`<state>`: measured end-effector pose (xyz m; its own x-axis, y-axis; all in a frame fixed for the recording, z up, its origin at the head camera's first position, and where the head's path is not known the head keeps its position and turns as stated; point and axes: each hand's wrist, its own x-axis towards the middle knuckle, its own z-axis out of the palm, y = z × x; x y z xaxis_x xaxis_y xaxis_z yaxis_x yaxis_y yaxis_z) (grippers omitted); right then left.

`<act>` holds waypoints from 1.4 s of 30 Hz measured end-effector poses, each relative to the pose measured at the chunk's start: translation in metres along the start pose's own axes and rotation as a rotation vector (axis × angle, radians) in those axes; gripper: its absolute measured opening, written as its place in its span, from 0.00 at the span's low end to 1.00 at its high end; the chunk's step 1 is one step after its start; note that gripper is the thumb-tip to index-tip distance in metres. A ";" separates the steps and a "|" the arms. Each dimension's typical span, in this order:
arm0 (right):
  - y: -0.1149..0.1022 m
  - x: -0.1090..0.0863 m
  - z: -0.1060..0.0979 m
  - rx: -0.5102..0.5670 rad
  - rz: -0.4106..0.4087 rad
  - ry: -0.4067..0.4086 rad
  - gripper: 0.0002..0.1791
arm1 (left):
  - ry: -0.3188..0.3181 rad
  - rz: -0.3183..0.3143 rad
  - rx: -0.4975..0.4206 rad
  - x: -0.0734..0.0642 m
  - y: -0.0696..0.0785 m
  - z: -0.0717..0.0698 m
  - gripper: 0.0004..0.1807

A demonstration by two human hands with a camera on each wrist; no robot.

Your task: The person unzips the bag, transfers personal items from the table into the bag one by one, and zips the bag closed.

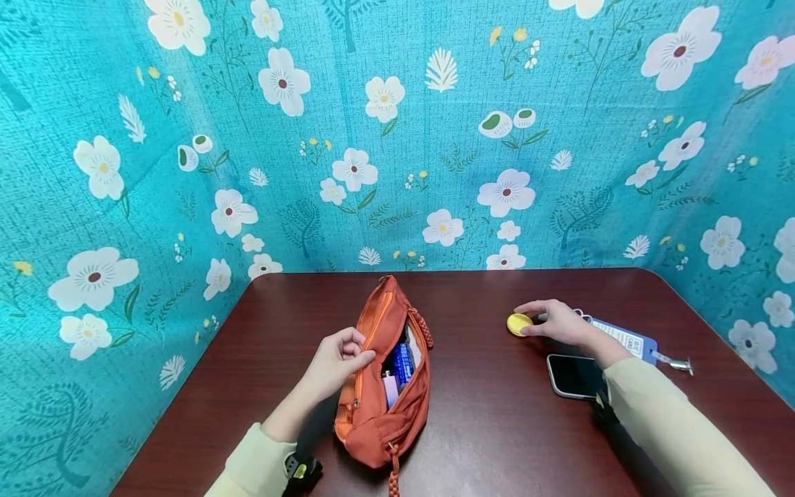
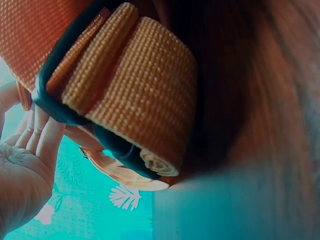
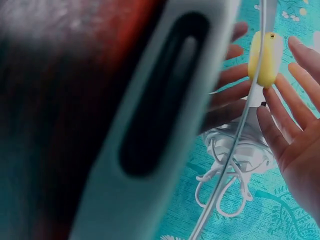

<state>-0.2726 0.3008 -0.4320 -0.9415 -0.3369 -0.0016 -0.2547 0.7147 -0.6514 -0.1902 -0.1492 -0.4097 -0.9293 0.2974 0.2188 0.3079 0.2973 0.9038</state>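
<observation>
A rust-orange waist bag (image 1: 381,386) lies lengthwise on the table with its top unzipped. At the bag's left side my left hand (image 1: 338,364) pinches the opening's edge between thumb and fingers. Inside show a blue packet (image 1: 403,363) and a pale lilac object (image 1: 390,388). The left wrist view shows the orange webbing strap (image 2: 145,75) rolled up by a dark buckle, with the hand (image 2: 27,160) behind it. Over at the right, my right hand (image 1: 555,322) pinches a small round yellow case (image 1: 518,324); its rounded side (image 3: 265,59) appears between the fingertips in the right wrist view.
Under the right forearm lies a smartphone (image 1: 574,377), screen up. Beyond it is a blue card holder (image 1: 649,347) with a metal clip (image 1: 682,365). A coiled white cable (image 3: 235,185) lies near the right hand. Flowered turquoise cloth (image 1: 435,172) hangs behind the table.
</observation>
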 end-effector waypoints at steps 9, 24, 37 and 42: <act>0.003 0.004 0.008 -0.016 -0.051 -0.009 0.26 | 0.008 -0.006 -0.008 0.001 -0.001 0.000 0.10; 0.000 0.007 0.013 -0.048 -0.001 -0.019 0.28 | 0.000 -0.008 -0.013 0.000 -0.001 -0.001 0.09; -0.027 0.002 0.008 0.060 -0.047 0.030 0.29 | 0.004 0.000 0.007 0.001 0.000 0.000 0.08; -0.046 0.002 0.010 0.067 -0.104 0.046 0.28 | 0.005 0.000 0.010 0.001 0.000 0.000 0.08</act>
<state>-0.2601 0.2612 -0.4095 -0.9201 -0.3781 0.1023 -0.3380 0.6344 -0.6952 -0.1915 -0.1490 -0.4094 -0.9303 0.2931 0.2206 0.3099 0.3064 0.9001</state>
